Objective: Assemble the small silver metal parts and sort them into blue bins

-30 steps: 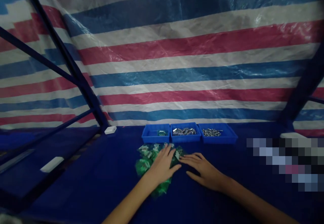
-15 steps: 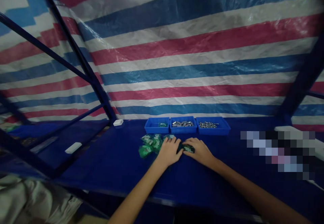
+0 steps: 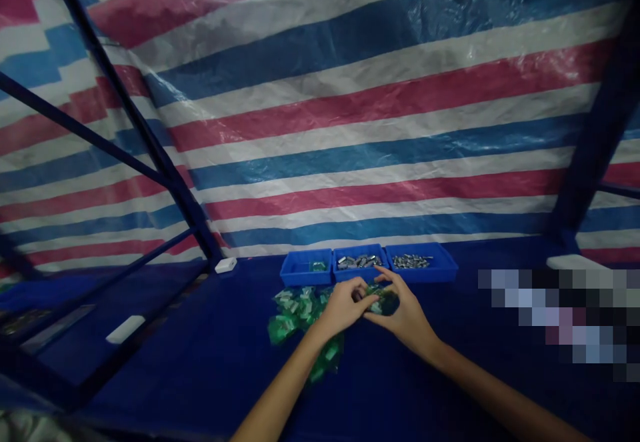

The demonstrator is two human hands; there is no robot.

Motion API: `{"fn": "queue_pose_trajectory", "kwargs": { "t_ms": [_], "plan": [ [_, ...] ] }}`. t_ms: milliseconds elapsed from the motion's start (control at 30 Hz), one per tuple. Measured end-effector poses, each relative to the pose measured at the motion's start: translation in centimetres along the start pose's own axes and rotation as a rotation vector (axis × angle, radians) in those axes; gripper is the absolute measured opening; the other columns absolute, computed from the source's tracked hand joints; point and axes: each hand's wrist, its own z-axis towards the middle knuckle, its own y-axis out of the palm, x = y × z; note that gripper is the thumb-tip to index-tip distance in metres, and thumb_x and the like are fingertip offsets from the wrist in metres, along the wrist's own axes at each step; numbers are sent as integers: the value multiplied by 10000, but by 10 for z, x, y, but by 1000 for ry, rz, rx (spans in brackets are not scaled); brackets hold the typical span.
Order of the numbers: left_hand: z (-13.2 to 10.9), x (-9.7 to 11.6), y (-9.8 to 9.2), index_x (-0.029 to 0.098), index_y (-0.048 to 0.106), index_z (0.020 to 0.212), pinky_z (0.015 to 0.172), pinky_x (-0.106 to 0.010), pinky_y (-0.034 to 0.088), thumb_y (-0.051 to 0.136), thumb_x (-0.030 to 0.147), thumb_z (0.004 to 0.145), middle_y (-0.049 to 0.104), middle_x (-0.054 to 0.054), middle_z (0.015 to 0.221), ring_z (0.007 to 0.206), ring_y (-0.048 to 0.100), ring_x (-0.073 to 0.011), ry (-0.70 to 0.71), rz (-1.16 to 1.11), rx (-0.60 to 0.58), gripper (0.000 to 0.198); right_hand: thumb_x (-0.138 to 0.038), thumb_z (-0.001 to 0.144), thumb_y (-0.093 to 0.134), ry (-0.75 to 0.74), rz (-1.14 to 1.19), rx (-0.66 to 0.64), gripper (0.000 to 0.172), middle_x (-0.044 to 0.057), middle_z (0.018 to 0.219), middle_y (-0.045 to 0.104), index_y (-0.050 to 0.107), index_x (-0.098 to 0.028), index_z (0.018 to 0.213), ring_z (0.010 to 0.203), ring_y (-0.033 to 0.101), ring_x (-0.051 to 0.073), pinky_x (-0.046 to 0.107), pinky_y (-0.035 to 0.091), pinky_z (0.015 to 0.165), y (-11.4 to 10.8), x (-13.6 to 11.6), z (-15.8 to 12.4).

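Striped sheeting (image 3: 380, 102): behind blue bench (image 3: 200, 362). Blue trays (image 3: 305, 277): three, in a row. Right hand (image 3: 407, 312): half-curled, thumb and forefinger apart (grip cannot be told). Left hand (image 3: 340, 305): pinches green packet (image 3: 383, 302), between both hands, before the trays.

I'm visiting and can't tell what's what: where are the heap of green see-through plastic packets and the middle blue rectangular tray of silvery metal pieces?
Heap of green see-through plastic packets (image 3: 300, 306), head view: middle of its far part.
Middle blue rectangular tray (image 3: 351, 274), head view: its front wall.
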Motion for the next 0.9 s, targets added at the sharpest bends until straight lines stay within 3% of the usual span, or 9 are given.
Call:
{"fn": "queue_pose_trajectory", "kwargs": {
  "t_ms": [67,133,300,433,500,567,667,733,900],
  "plan": [
    [2,-1,-6,164,495,692,514,-202,343,571,424,756,461,52,545,526,453,-90,-2,-100,34,279,-314,640,714,59,111,8,749,79,1074,593,374,-220,1300,800,608,178,336,493,746,0,-5,1],
    [1,0,-11,166,486,700,515,-203,344,557,411,775,458,56,540,518,448,-87,2,-144,85,266,-339,686,685,106,190,-21,605,63,961,646,459,-203,1230,779,621,179,324,505,713,-1,-7,4],
    [-11,1,-14,181,580,732,706,-273,433,553,297,801,650,-29,814,759,581,-145,223,54,165,137,-321,749,630,-46,84,5,108,49,852,667,666,-219,753,826,620,196,353,503,765,-11,-7,6],
    [-16,0,-23,220,638,746,864,-358,403,506,203,820,663,-36,1006,989,569,-187,409,290,145,152,-243,791,572,-218,-131,-9,155,28,905,684,680,-274,685,975,596,226,434,442,888,-19,-14,3],
    [-12,-4,-31,221,645,775,879,-372,401,517,231,817,678,-34,955,966,584,-194,369,277,194,135,-272,784,593,-158,-147,1,170,36,955,685,655,-281,942,983,600,227,446,434,907,-19,-18,1],
    [-6,-13,-41,217,641,828,864,-355,414,521,257,815,683,-25,886,897,604,-187,261,221,364,127,-322,781,601,-43,-114,10,436,48,991,679,500,-264,1202,983,605,222,444,432,915,-17,-20,1],
    [7,-34,-56,192,610,903,779,-289,445,528,322,809,668,-31,902,842,604,-174,70,115,688,180,-333,805,566,57,-81,-55,540,41,960,680,366,-246,1298,952,619,201,419,433,918,-12,-21,-1],
    [16,-51,-66,180,586,962,731,-265,446,521,355,810,662,-38,895,795,602,-164,-16,97,795,240,-317,811,552,69,-78,-138,513,30,909,680,371,-238,1285,902,632,186,386,447,899,-8,-20,-4],
    [41,-78,-82,190,521,1116,811,-333,400,586,311,773,653,-16,774,742,598,-185,-122,390,625,369,-316,815,538,49,-106,-330,468,15,829,668,399,-243,1256,825,638,171,340,479,832,-2,-22,-14]
  ]
}}
